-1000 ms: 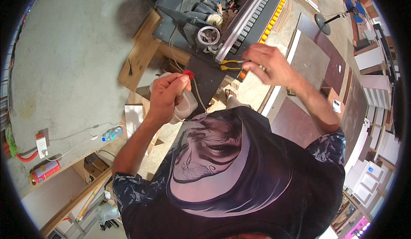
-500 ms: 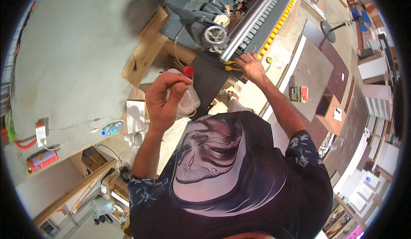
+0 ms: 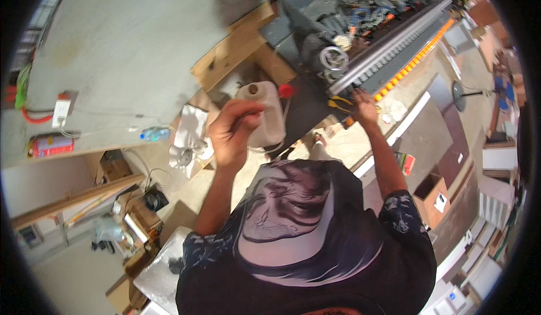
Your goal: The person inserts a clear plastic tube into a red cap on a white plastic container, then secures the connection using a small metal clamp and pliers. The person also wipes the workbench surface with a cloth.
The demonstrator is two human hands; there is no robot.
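Jug point(image 3: 271, 120): uncapped, beyond left hand point(image 3: 232, 130), red cap point(image 3: 286, 91) just beside | left fingers curled, narrowly parted, nothing seen between | right hand point(image 3: 365, 109) at machine point(image 3: 394, 45) end by pliers point(image 3: 340, 103), grip cannot be told | jug likely squeezable, heavier if filled; neck suits gripping

1. Bright indoor light filled the scene, strongest on the pale floor point(image 3: 352, 140).
2. A soft, dark shadow point(image 3: 239, 2) fell across the grey wall point(image 3: 129, 55), far left.
3. Blur softened the left hand point(image 3: 234, 126) and the machine point(image 3: 333, 58).
4. Fisheye distortion bowed the white boards point(image 3: 500, 160) at right.
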